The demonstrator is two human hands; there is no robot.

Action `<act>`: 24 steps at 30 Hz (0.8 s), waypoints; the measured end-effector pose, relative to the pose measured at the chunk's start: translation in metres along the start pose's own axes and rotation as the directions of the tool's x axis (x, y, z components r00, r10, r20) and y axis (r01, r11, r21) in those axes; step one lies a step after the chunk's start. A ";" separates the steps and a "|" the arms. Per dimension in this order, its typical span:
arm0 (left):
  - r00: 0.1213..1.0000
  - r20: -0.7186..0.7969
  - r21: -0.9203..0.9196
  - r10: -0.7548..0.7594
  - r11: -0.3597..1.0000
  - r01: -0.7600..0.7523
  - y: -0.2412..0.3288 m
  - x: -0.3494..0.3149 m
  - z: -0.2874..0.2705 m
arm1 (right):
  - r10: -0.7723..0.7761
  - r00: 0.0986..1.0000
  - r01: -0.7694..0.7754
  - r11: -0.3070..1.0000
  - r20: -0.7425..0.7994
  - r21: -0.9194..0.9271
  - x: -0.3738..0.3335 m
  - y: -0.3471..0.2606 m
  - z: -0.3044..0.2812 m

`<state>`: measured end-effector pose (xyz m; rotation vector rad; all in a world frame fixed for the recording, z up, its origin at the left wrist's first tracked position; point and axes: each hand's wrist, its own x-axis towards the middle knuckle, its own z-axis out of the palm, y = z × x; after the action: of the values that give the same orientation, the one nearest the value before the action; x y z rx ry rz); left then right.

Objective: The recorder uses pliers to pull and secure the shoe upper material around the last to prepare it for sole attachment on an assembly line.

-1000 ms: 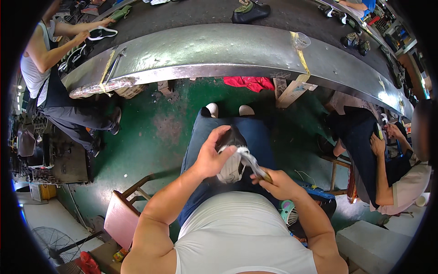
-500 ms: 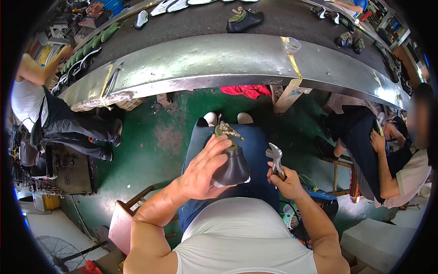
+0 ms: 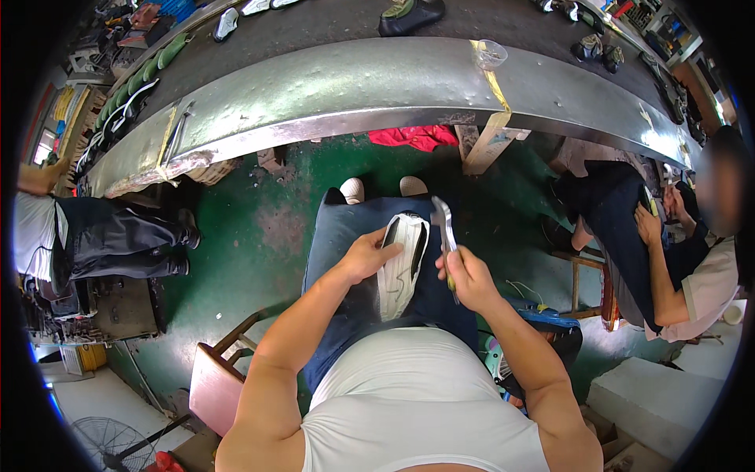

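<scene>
A shoe upper (image 3: 401,279) lies over my lap with its pale underside turned up and a dark rim along its sides. My left hand (image 3: 368,256) is closed around its left edge, the thumb on the pale underside. In my right hand (image 3: 472,278) is a hammer (image 3: 443,224), gripped by the handle just to the right of the shoe. The hammer's metal head is raised beside the shoe's far end and appears apart from it.
Ahead runs a metal-edged conveyor table (image 3: 314,94) carrying a dark shoe (image 3: 412,16) and others. A seated person (image 3: 668,267) is at the right, another person (image 3: 102,236) at the left. A chair (image 3: 220,377) stands by my left arm, a fan (image 3: 114,444) at lower left.
The shoe has been turned over, from dark toe showing to pale underside up, and lowered onto my lap. My right hand has brought the hammer left and farther from my body.
</scene>
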<state>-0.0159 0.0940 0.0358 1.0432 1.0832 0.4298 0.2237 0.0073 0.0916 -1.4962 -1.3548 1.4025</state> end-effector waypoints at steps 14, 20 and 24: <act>0.943 0.326 -0.386 0.066 0.920 0.069 -0.005 -0.042 -0.007 | 0.176 0.926 0.000 0.885 0.335 -0.466 -0.001 -0.011 -0.024; 0.983 0.160 -0.246 0.090 0.968 -0.049 -0.038 -0.064 0.023 | -0.097 0.871 0.403 0.702 0.482 -0.587 -0.003 -0.013 -0.018; 0.983 0.134 -0.282 0.127 0.956 -0.085 -0.044 -0.065 0.027 | -0.032 0.862 0.474 0.399 0.505 -0.785 0.010 -0.035 -0.003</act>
<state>-0.0293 0.0119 0.0340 0.8731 0.8076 0.5623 0.2171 0.0260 0.1228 -1.4524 -2.8109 0.7514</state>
